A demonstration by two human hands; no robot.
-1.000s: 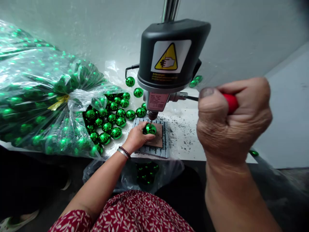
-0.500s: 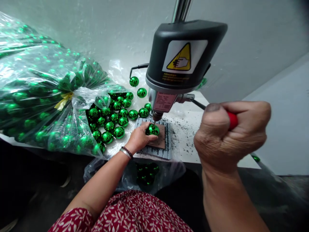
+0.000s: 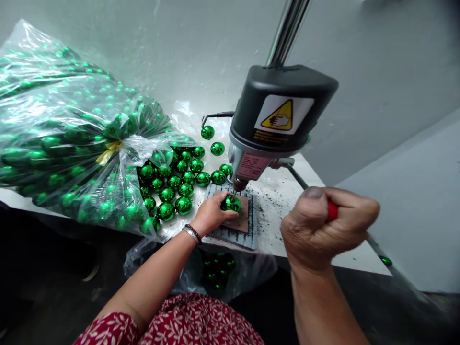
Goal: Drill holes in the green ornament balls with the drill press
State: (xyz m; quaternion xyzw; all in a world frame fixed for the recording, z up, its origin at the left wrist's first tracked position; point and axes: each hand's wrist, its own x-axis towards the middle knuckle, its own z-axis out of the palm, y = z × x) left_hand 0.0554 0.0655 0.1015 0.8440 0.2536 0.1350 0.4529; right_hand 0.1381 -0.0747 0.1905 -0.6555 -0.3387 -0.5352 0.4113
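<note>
My left hand (image 3: 212,213) grips a shiny green ball (image 3: 232,203) on a brown pad (image 3: 241,219) that lies on the grey metal base (image 3: 251,239) of a drill press (image 3: 283,108). The thin drill bit (image 3: 234,194) meets the top of this ball. On the right, my right hand (image 3: 325,225) is wrapped round the red knob (image 3: 332,211) of the press's lever (image 3: 297,176).
A large clear bag (image 3: 72,139) of green balls, tied with a yellow strip (image 3: 109,152), fills the left. Loose balls (image 3: 184,205) lie beside the base. Dark shavings dot the white table (image 3: 345,258). Another bag (image 3: 251,268) with balls hangs below the front edge.
My right hand has moved down and left with the lever knob. The whole view has shifted, so the press appears lower and tilted. My left hand still holds the ball.
</note>
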